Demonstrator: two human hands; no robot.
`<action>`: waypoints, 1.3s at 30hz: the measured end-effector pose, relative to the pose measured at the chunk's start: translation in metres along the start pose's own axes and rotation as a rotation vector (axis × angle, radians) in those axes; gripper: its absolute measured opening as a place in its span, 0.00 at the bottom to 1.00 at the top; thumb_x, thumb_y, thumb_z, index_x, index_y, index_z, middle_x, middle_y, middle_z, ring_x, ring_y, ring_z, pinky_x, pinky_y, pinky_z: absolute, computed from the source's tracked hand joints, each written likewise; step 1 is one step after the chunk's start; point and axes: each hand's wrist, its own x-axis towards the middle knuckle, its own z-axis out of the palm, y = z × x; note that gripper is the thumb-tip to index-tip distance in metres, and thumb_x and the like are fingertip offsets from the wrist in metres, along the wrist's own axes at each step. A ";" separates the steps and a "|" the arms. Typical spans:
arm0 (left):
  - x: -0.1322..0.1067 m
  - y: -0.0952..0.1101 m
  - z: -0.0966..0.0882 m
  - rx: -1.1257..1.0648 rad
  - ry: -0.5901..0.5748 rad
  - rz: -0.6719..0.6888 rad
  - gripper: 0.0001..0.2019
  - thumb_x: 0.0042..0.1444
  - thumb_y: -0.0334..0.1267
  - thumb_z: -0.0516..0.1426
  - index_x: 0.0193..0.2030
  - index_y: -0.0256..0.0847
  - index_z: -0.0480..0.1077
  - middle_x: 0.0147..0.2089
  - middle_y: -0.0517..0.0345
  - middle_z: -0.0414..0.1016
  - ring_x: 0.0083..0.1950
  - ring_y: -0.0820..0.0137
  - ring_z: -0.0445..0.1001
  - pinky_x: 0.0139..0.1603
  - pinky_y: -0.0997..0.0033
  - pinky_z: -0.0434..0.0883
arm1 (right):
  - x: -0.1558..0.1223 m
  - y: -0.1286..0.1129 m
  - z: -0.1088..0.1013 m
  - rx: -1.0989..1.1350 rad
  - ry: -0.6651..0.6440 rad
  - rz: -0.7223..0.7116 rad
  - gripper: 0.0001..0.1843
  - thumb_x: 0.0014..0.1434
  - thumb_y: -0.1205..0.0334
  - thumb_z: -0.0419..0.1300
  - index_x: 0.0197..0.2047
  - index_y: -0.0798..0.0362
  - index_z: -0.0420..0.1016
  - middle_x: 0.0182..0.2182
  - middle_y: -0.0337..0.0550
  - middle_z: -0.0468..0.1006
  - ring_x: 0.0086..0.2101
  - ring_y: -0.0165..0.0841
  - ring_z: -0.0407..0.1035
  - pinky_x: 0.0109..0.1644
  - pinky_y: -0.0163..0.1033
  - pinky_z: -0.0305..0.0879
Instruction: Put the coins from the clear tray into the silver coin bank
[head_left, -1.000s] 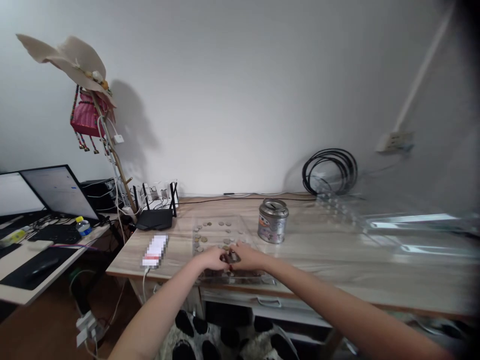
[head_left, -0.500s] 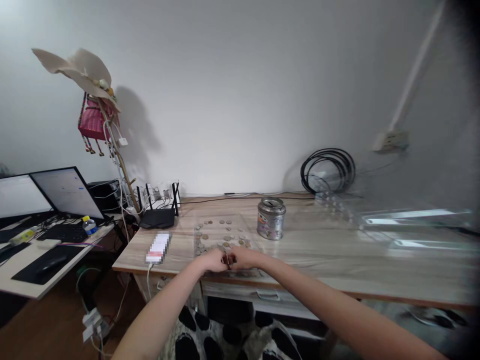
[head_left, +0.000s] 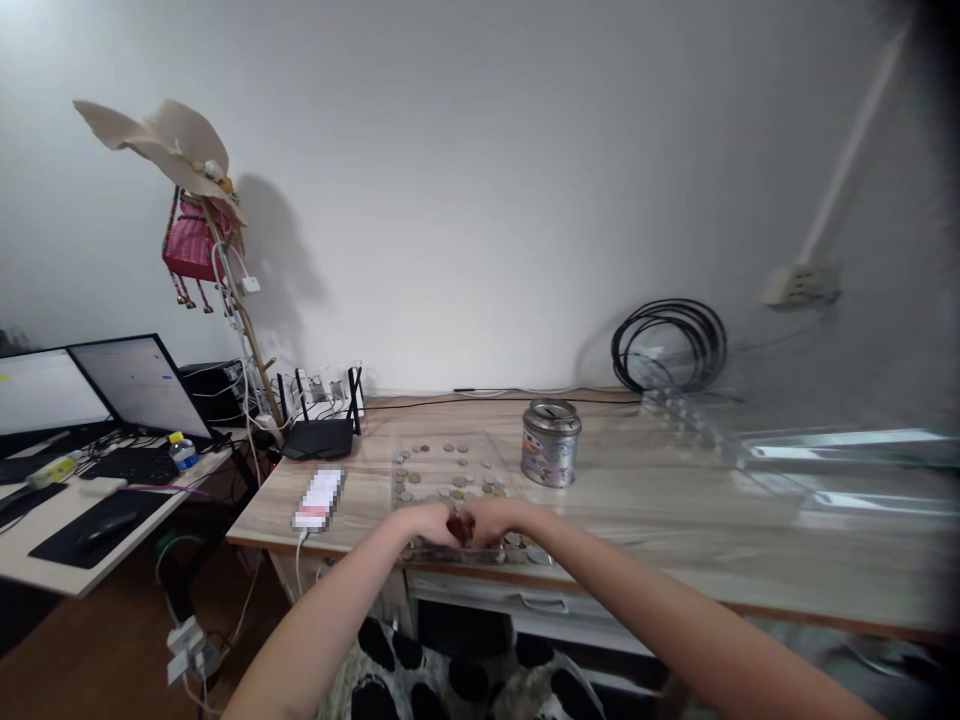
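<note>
In the head view, a shallow clear plastic tray with many coins scattered over it lies near the front edge of the desk. Over its front part, my left hand and my right hand meet with bent wrists and curled fingers. The fingertips are mostly hidden, and a dark reddish patch shows between the hands; I cannot make out what they hold. Right of the tray stands a round metal tin with a slot in its lid.
A phone on a white cable and a black router are left of the tray. Coiled black cable leans against the wall at the back right, near clear plastic pieces. Monitors and a mouse occupy the left desk.
Both hands have stayed together and shifted slightly toward the tray's front edge. More coins show beside the right wrist. The whole view has swung slightly left.
</note>
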 end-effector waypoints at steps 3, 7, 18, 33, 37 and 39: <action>0.001 -0.001 -0.005 0.154 -0.089 0.068 0.06 0.39 0.33 0.56 0.28 0.39 0.72 0.21 0.63 0.68 0.22 0.75 0.64 0.28 0.74 0.62 | 0.000 0.003 -0.003 0.065 -0.048 -0.007 0.08 0.34 0.65 0.58 0.23 0.57 0.71 0.15 0.33 0.66 0.18 0.25 0.62 0.22 0.30 0.61; 0.005 -0.003 -0.006 0.165 -0.123 0.183 0.04 0.40 0.31 0.56 0.25 0.39 0.71 0.21 0.64 0.67 0.20 0.77 0.63 0.26 0.76 0.62 | 0.003 0.007 -0.006 0.142 -0.082 -0.032 0.08 0.32 0.64 0.60 0.21 0.57 0.71 0.14 0.32 0.65 0.17 0.23 0.61 0.20 0.28 0.59; 0.036 -0.029 -0.010 -0.955 0.025 -0.216 0.05 0.39 0.31 0.58 0.24 0.35 0.65 0.19 0.63 0.63 0.18 0.81 0.62 0.18 0.83 0.60 | -0.004 0.035 -0.033 0.633 0.072 -0.121 0.13 0.34 0.56 0.63 0.23 0.57 0.72 0.18 0.34 0.68 0.19 0.22 0.60 0.24 0.28 0.60; 0.102 -0.019 -0.066 -1.649 -0.142 -0.197 0.12 0.48 0.40 0.46 0.21 0.34 0.58 0.17 0.59 0.57 0.13 0.84 0.49 0.12 0.88 0.36 | 0.044 0.018 -0.110 0.531 0.684 -0.216 0.17 0.42 0.51 0.55 0.26 0.58 0.74 0.23 0.43 0.74 0.25 0.30 0.65 0.25 0.32 0.59; 0.103 -0.026 -0.072 -1.643 -0.132 -0.135 0.12 0.50 0.40 0.46 0.23 0.34 0.59 0.17 0.61 0.58 0.13 0.85 0.47 0.12 0.87 0.35 | 0.002 0.039 -0.127 0.339 1.179 -0.180 0.16 0.44 0.52 0.53 0.29 0.55 0.74 0.27 0.45 0.76 0.29 0.34 0.68 0.34 0.36 0.62; 0.101 -0.027 -0.073 -1.596 -0.101 -0.102 0.10 0.50 0.39 0.46 0.24 0.34 0.60 0.18 0.62 0.57 0.13 0.85 0.47 0.12 0.86 0.35 | -0.027 0.063 -0.134 0.204 1.426 0.063 0.14 0.45 0.52 0.53 0.27 0.52 0.73 0.25 0.43 0.76 0.28 0.34 0.68 0.32 0.36 0.61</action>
